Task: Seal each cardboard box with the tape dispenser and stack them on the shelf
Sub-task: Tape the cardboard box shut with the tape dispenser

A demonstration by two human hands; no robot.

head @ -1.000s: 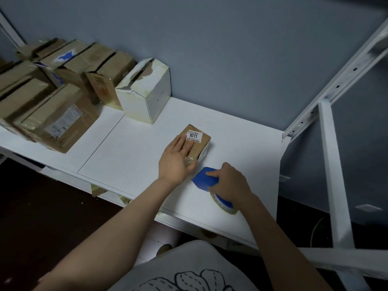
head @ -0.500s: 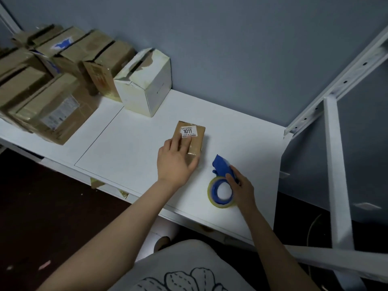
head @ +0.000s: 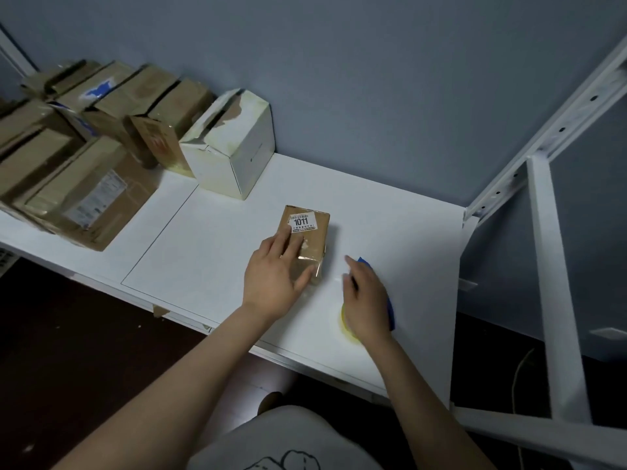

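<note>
A small brown cardboard box (head: 310,232) with a white "1011" label lies on the white shelf board (head: 210,252). My left hand (head: 276,276) presses flat on the box's near end, fingers straight. To the right, my right hand (head: 366,300) covers the blue tape dispenser (head: 391,308) lying on the board. Only the dispenser's blue edge and the yellowish tape roll (head: 345,322) show past the hand. Whether the fingers curl round the dispenser is hidden.
A torn white box (head: 234,154) stands behind the small one near the wall. Several brown cardboard boxes (head: 84,184) crowd the shelf's left end. A white metal shelf frame (head: 556,266) rises at the right. The dark floor lies below the front edge.
My right hand has moved over the tape dispenser and now covers it; half a second ago it only touched its side. The left hand stays on the box.
</note>
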